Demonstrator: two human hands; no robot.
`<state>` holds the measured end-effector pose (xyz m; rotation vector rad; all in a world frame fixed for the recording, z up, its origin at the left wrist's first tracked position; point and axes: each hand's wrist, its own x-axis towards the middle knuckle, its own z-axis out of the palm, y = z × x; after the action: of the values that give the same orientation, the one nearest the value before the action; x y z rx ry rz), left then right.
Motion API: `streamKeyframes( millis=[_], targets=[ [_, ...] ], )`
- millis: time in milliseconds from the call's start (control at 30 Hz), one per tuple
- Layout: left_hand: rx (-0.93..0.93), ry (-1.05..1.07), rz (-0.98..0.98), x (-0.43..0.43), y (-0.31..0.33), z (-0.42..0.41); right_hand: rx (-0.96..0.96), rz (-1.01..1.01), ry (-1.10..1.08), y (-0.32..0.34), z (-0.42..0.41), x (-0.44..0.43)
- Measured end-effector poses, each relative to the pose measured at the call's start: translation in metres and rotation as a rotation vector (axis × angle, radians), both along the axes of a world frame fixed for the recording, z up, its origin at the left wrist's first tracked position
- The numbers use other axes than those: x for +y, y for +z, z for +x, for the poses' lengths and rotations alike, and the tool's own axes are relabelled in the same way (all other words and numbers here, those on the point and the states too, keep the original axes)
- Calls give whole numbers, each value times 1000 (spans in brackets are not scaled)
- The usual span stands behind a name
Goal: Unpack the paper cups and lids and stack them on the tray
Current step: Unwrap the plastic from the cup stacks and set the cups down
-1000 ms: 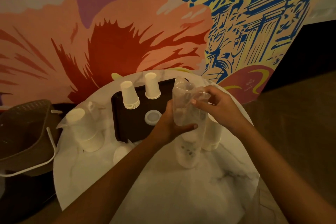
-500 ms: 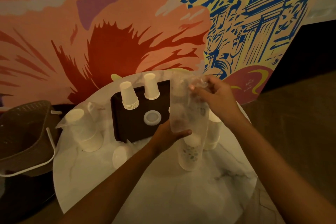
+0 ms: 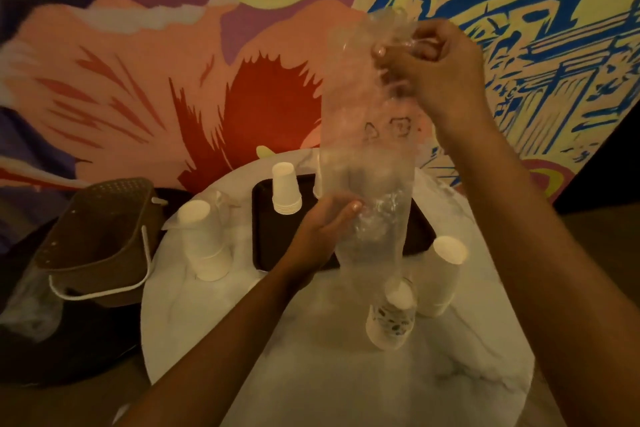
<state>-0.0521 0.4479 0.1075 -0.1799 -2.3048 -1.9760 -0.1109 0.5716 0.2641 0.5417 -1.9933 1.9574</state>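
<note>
Over marble table [image 3: 329, 385], clear sleeve [image 3: 367, 156] gripped by right hand [image 3: 436, 69] above, left hand [image 3: 322, 232] below

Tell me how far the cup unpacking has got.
Done: a stack of white cups stands on the tray. In hand: the right hand pinches the top of the clear sleeve, the left hand holds it lower down, apparently drawing it off the patterned cups on the table. Left: those cups, the bare stack beside them and the wrapped stack at the left are off the tray.
</note>
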Motion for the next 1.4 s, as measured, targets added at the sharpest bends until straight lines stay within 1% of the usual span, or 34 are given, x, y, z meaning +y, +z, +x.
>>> streamKeyframes(
  millis=[100,200,333,433,500,667,733,833,933,1067,1233,1400],
  targets=[
    [45,84,28,-26,16,8,93,53,49,17,-6,-34],
    [65,178,45,-64,21,18,140,82,67,16,-14,-71],
    [2,343,104,-127,13,34,62,120,47,-8,-35,-130],
    [-18,438,142,-179,7,50,-36,238,82,-37,-43,-184],
    [-10,505,90,-213,3,63,-83,324,155,-58,-38,-219],
    [24,677,-130,-308,-5,96,-145,469,321,-101,-19,-301],
    [4,733,-161,-354,-9,107,-154,508,381,-113,-14,-331],
    [-28,836,-200,-420,-17,119,-151,610,394,-127,-14,-371],
    [-68,919,-240,-467,-22,121,-149,719,439,-137,-19,-403],
    [-138,977,-222,-508,-42,113,-167,834,469,-151,-25,-434],
    [-288,990,-201,-542,-99,94,-214,920,477,-179,-25,-460],
    [-484,912,-176,-549,-151,63,-279,971,498,-199,-22,-466]
  ],
)
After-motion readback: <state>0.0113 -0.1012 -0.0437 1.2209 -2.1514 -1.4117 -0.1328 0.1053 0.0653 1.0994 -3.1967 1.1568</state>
